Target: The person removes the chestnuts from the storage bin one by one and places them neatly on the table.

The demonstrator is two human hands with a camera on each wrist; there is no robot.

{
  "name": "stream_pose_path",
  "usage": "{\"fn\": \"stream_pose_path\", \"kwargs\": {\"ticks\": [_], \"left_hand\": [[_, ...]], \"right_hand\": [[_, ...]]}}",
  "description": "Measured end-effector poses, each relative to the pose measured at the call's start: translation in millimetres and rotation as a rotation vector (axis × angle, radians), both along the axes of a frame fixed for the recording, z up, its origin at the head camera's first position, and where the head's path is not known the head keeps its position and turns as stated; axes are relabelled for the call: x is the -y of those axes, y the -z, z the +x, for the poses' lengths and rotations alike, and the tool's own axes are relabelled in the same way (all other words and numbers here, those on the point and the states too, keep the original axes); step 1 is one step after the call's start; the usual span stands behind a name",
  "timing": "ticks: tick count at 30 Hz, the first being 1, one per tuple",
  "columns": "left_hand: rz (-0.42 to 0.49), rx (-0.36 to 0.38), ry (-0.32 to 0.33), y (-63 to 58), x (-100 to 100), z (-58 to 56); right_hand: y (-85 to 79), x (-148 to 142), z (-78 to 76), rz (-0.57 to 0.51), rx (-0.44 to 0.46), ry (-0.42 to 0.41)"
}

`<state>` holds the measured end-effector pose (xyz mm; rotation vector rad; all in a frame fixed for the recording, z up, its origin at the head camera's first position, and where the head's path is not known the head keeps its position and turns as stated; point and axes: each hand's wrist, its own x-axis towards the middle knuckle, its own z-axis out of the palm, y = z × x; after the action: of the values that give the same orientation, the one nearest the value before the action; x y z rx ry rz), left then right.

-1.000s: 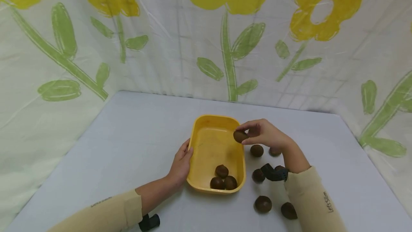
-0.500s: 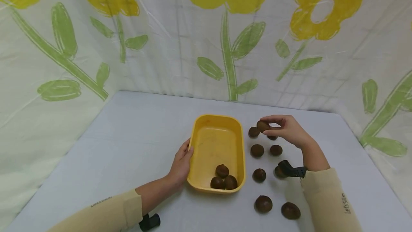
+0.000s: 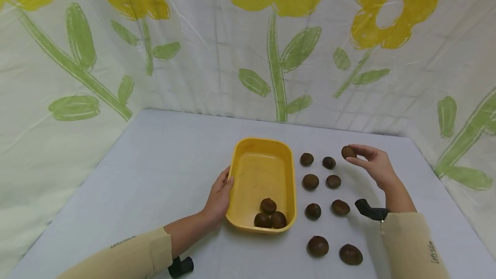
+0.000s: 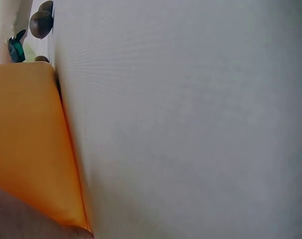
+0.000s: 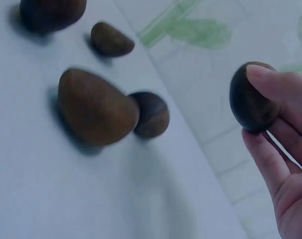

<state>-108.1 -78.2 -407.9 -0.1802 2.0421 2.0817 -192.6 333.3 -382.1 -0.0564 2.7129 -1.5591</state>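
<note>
A yellow plastic tray (image 3: 261, 175) stands mid-table with three brown chestnuts (image 3: 268, 205) in its near right corner. My left hand (image 3: 218, 196) grips the tray's left wall, thumb at the rim and the other fingers outside, mostly hidden. Off to the right, my right hand (image 3: 375, 163) pinches a chestnut (image 3: 348, 152) between thumb and fingers above the table; the right wrist view shows this chestnut (image 5: 253, 97) close up. Several more chestnuts (image 3: 310, 182) lie on the table in two columns between the tray and my right hand.
A pale cloth covers the table (image 3: 166, 154). Behind it hangs a white curtain (image 3: 201, 55) painted with yellow flowers. The nearest chestnut (image 3: 351, 254) on the right lies toward the front of the table. The tray's side (image 4: 26, 139) fills the left wrist view's left edge.
My right hand has moved right with its chestnut, from over the tray's right rim, past the far row of chestnuts, to beyond the right column. The left hand and tray have stayed put.
</note>
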Motion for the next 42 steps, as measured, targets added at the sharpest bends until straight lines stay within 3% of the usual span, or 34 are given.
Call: {"fn": "stream_pose_path", "kwargs": {"ticks": [9,15,23,42], "left_hand": [[0.015,-0.004,0.008,-0.5,0.3,0.6],[0.000,0.005,0.000,0.6,-0.1,-1.7],[-0.007,0.007,-0.008,0.9,-0.4,-2.8],[-0.008,-0.007,0.000,0.1,-0.1,-1.6]], "right_hand": [[21.8,-14.8,-1.2,0.028,0.098,0.188],[32.2,-19.1,-1.7,0.081,0.164,0.245],[43.7,-21.1,-1.7,0.185,0.155,0.207],[37.0,-17.5,-2.8,0.233,0.144,0.122]]}}
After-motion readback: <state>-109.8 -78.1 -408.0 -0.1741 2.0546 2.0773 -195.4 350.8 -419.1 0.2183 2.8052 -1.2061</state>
